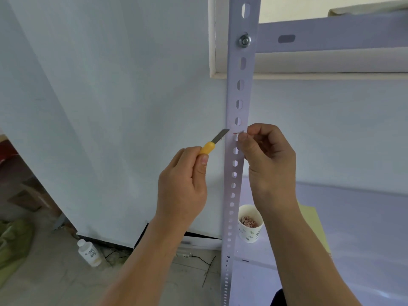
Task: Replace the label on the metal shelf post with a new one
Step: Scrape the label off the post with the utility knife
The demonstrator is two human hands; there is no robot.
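A pale perforated metal shelf post [239, 93] runs down the middle of the view. My left hand [183, 184] grips a yellow-handled utility knife [215, 141], its blade tip touching the post's left edge. My right hand [268, 157] pinches a thin strip of label with a red edge [238, 133] at the post's front, level with the blade. The strip looks partly lifted from the post.
A paper cup [250, 224] holding peeled scraps stands on the lower shelf [353, 239] right of the post, beside a yellow sheet [313, 224]. A white plastic bottle [89, 253] lies on the floor at lower left. An upper shelf beam [331, 36] is bolted to the post.
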